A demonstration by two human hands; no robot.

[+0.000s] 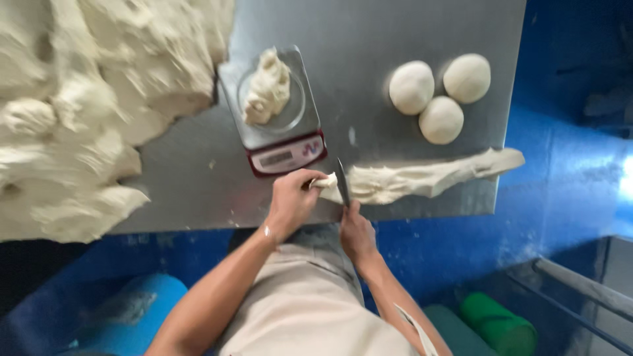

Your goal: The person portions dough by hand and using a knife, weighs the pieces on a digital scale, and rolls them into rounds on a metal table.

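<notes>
Left hand (291, 198) pinching the end of a long dough strip (422, 178) at table (395, 39) edge, six o'clock. Right hand (356, 232) closed around a knife (342, 182), slicing just beside those fingers; slip risks a cut. Kitchen scale (280, 118) at eleven o'clock.

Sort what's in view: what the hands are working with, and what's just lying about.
In use: left hand gripping the dough strip; right hand holding the knife; scale with a dough piece.

Lying about: three dough balls, big dough mass, green cylinder.
</notes>
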